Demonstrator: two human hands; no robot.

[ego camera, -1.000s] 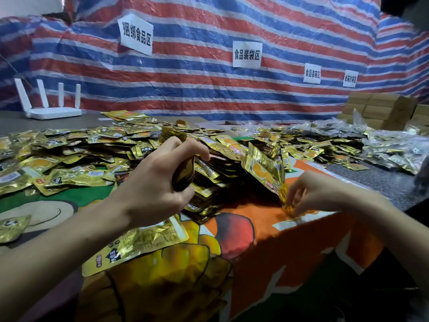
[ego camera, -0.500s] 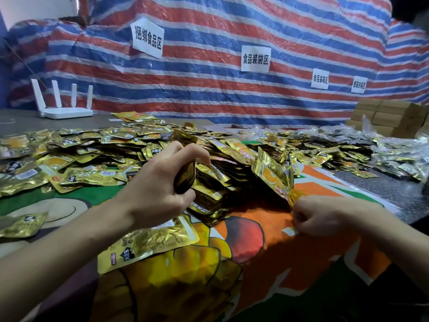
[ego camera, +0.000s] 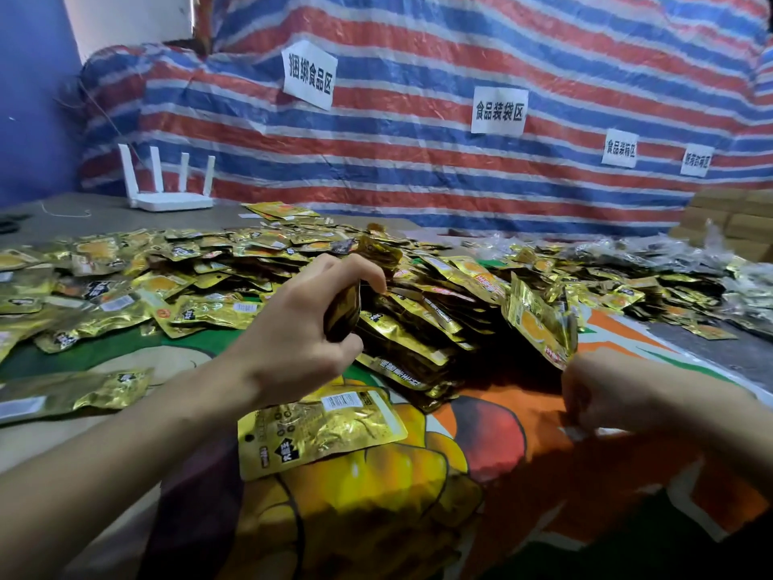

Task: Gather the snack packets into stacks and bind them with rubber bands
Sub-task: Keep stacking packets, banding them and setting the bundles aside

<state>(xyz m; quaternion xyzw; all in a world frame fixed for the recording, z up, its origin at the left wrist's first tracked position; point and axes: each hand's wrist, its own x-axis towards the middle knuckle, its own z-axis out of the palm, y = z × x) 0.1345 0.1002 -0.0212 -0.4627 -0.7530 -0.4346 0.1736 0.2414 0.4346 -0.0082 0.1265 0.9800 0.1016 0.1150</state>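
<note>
The stack of packets (ego camera: 342, 313) stands on edge in my left hand (ego camera: 293, 332), thumb and fingers wrapped round it, just above the near edge of the big heap of gold packets (ego camera: 217, 282) spread across the table. My right hand (ego camera: 602, 395) sits low on the printed cloth (ego camera: 502, 475), fingers curled under; I can't tell whether it holds anything. One loose packet (ego camera: 322, 429) lies flat below my left wrist. Further back, a white router (ego camera: 167, 190) stands before the striped tarp (ego camera: 418, 169).
</note>
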